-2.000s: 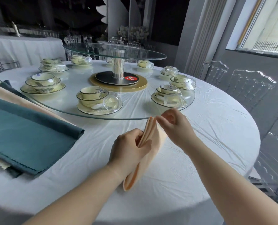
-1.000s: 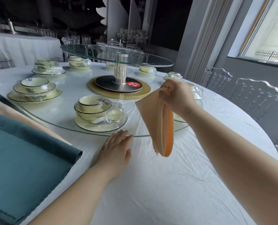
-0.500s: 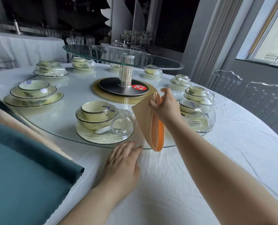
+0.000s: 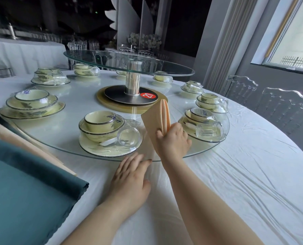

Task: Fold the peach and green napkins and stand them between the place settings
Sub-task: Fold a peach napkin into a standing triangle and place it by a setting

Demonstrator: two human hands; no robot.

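- Right hand (image 4: 173, 140) grips the folded peach napkin (image 4: 155, 117) near its lower end, fingers curled round the folds.
- Napkin stands upright above the hand, tip leaning a little away from the person.
- Napkin base is hidden behind the hand, so I can't tell if it touches the glass.
- Napkin sits at the near edge of the glass turntable (image 4: 58, 131), between two place settings. One bowl set (image 4: 101, 128) is just left of the right hand, a wrapped bowl set (image 4: 200, 117) just right of it.
- A tipped drinking glass (image 4: 128, 137) lies on the left set's plate, near the right hand's thumb side.
- Left hand (image 4: 129, 179) lies flat, palm down, on the white-clothed bench (image 4: 235, 174). Fingers are straight and hold nothing, fingertips at the turntable edge, just beside the right wrist.
- Green napkin (image 4: 23, 200) lies flat on the bench, left of the left hand.
- A peach cloth (image 4: 23, 144) shows from under the green napkin's far side.
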